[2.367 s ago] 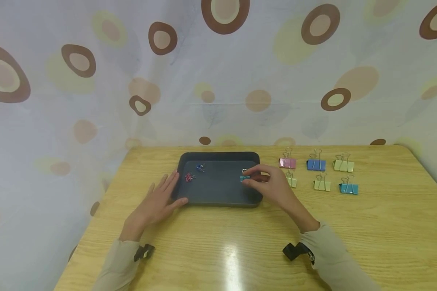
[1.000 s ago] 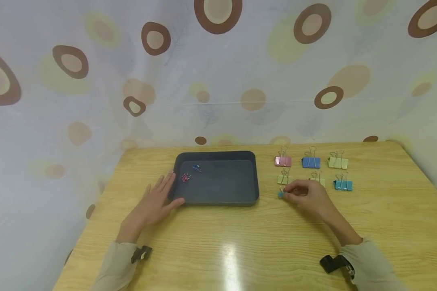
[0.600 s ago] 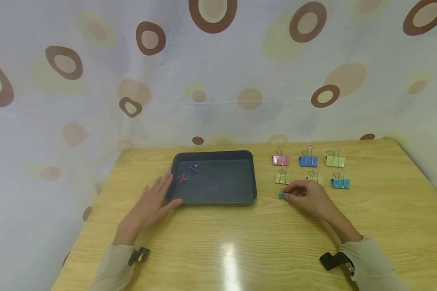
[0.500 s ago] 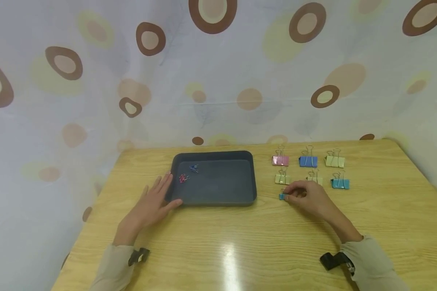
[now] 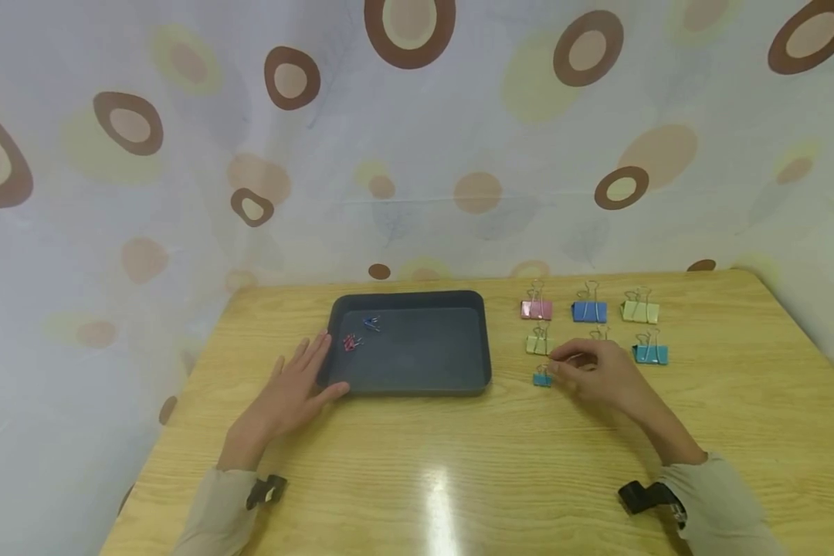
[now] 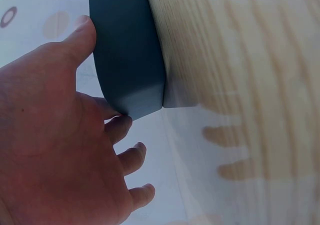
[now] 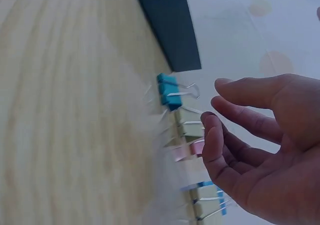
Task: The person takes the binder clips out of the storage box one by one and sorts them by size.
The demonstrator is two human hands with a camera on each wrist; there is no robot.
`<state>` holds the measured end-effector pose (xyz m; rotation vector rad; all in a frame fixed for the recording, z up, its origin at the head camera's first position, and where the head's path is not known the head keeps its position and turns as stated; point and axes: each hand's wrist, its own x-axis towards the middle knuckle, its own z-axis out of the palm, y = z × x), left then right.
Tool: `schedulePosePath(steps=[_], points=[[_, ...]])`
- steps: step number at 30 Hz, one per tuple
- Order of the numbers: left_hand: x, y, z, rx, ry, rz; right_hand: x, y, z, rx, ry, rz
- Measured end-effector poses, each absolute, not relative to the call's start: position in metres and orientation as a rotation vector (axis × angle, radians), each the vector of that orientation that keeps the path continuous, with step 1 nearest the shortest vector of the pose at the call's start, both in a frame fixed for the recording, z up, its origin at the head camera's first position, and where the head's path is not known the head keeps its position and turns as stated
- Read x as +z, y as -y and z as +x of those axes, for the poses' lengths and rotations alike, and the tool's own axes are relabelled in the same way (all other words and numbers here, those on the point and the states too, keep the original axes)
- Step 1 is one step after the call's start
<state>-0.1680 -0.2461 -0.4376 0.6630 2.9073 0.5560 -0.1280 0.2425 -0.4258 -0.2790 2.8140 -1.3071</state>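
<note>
A small teal binder clip (image 5: 542, 380) stands on the table, its wire handles up. Just right of it is my right hand (image 5: 601, 378), with nothing held; the right wrist view shows a gap between its fingers and the teal binder clip (image 7: 169, 91). My left hand (image 5: 285, 401) rests against the left side of the dark grey tray (image 5: 417, 391), fingers extended. In the left wrist view its thumb and a fingertip touch the wall of the tray (image 6: 127, 45). Inside the tray lie small red binder clips (image 5: 350, 342) and small blue binder clips (image 5: 371, 323).
Larger binder clips stand in two rows right of the tray: pink (image 5: 536, 310), blue (image 5: 589, 311) and pale yellow (image 5: 640, 311) behind; pale yellow (image 5: 538, 344), another partly hidden by my right hand, and teal (image 5: 650, 354) in front. A patterned cloth (image 5: 417, 232) hangs behind the table.
My right hand has carried the small teal binder clip from the tray to the table in front of the rows, let it go and drawn slightly right. The left hand stays at the tray.
</note>
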Motion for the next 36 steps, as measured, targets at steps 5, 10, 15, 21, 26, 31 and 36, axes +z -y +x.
schedulePosePath(steps=[5,10,15,21,26,31,36], points=[[-0.441,0.248,-0.17,0.559,-2.901,0.669,-0.416,-0.232,-0.128,-1.375,-2.841,-0.361],[-0.437,0.249,-0.168,0.589,-2.915,0.69,-0.411,-0.213,-0.13,-1.563,-2.736,-0.433],[-0.433,0.248,-0.165,0.583,-2.935,0.683,-0.41,-0.19,-0.135,-1.648,-2.67,-0.475],[-0.438,0.247,-0.168,0.554,-2.927,0.681,-0.412,-0.162,-0.139,-1.631,-2.663,-0.54],[-0.436,0.247,-0.168,0.536,-2.933,0.68,-0.411,-0.139,-0.145,-1.666,-2.623,-0.564],[-0.436,0.247,-0.168,0.531,-2.94,0.68,-0.411,-0.115,-0.157,-1.682,-2.623,-0.615],[-0.437,0.247,-0.168,0.525,-2.932,0.67,-0.414,-0.095,-0.168,-1.693,-2.634,-0.621]])
